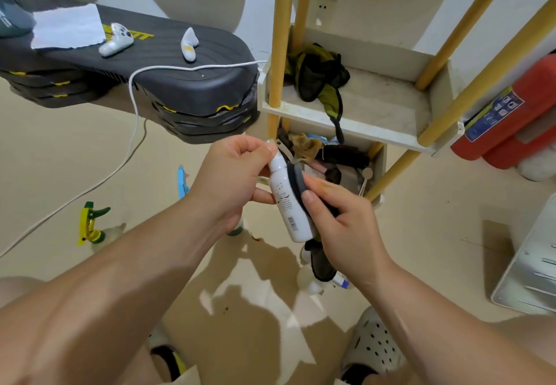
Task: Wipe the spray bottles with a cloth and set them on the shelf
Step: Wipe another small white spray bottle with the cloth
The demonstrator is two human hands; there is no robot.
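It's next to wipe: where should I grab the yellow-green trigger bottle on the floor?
Grip the trigger bottle at its neck, just under the yellow-green head, coming down from above with the left hand once it is free. It seems upright, its head toward the camera and covering much of the clear body, on your left.

A stack of dark grey step boards with yellow markings is seen above and to the left of the left hand. A white game controller, a white sheet and a small white-and-yellow item are laid on top. A white cable is draped over the stack's edge to the floor. Two red fire extinguishers are pictured far right of the right hand. A perforated grey clog is seen below that hand, and a metal panel to its right.
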